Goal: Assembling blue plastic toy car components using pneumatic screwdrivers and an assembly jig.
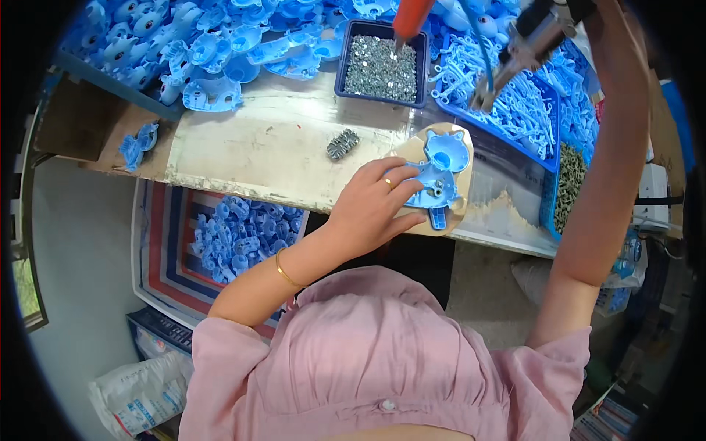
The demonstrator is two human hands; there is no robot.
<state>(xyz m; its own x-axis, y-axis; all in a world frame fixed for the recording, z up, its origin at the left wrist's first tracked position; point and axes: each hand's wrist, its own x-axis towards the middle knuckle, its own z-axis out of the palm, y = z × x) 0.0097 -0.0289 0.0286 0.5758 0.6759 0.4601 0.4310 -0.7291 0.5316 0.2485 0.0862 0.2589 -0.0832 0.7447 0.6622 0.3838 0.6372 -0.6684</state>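
My left hand [375,198], with a gold ring and bracelet, reaches in from the left. Its fingers are spread, and their tips rest on the left side of a light-blue hollow plastic shell [441,188]. That shell lies on a pale wooden board [462,140] at the table's front edge. A round blue shell piece [447,151] adjoins it above, and a small blue tab [438,218] sticks out below. My right forearm [610,147] stretches up along the right side; its hand is past the top edge. Left of it hang a metal tool [526,55] and a red-orange tool [412,18].
A dark tray of small metal screws [382,66] stands behind the board. Right of it are a blue basket of thin blue parts [500,95] and a bin of small brownish pieces [571,184]. Blue shells [213,51] heap at the back left. A dark metallic clump [343,145] lies mid-table.
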